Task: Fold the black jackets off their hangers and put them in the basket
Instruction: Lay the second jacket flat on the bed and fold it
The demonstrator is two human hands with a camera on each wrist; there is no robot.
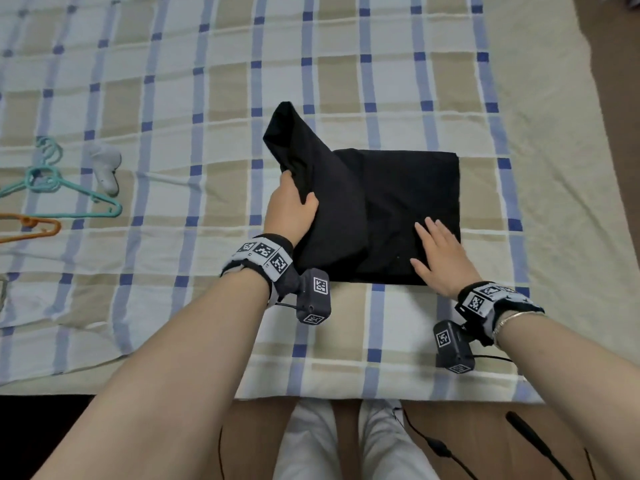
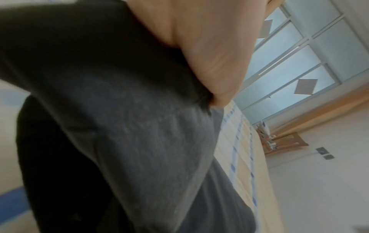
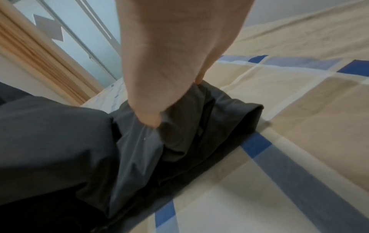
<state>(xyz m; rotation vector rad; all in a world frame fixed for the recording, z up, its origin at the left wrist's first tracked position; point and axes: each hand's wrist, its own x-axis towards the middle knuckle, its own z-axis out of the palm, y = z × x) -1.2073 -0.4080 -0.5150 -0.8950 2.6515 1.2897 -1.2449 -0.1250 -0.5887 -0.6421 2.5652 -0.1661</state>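
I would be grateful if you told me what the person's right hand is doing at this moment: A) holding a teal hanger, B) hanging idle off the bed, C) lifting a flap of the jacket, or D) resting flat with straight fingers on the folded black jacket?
D: the right hand lies flat, fingers straight, on the black jacket, while the left hand grips and lifts the flap.

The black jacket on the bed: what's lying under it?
The black jacket lies on the checked bedspread, pressed by the right hand; the left hand lifts one flap. Anything else beneath is covered.
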